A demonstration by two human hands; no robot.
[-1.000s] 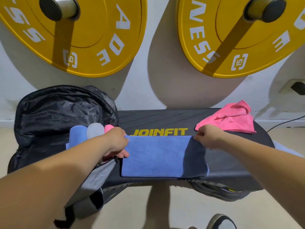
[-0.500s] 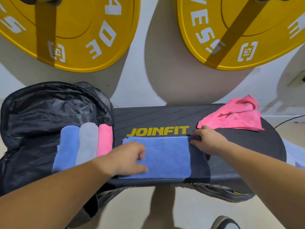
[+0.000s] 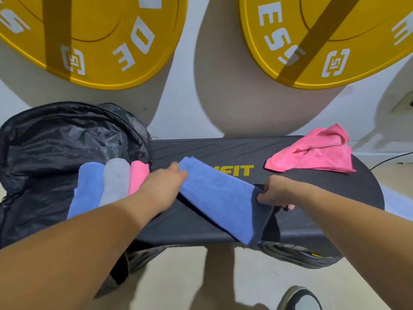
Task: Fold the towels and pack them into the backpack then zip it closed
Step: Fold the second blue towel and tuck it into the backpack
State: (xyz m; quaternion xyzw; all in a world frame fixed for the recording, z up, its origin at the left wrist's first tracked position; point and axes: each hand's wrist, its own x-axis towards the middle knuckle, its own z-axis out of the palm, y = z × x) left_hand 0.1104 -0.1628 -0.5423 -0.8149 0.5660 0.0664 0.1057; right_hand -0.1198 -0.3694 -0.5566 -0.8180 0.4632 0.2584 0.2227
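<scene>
Between left hand (image 3: 163, 186) and right hand (image 3: 277, 193), blue towel (image 3: 219, 198) slants far-left to near-right.

White wall (image 3: 186, 95), beige floor (image 3: 245, 287)

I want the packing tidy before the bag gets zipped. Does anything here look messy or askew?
One thing: the loose pink towel lies crumpled and unfolded at the far right end of the bench. The blue towel slants across the bench, but the left hand and right hand grip it mid-fold.
</scene>
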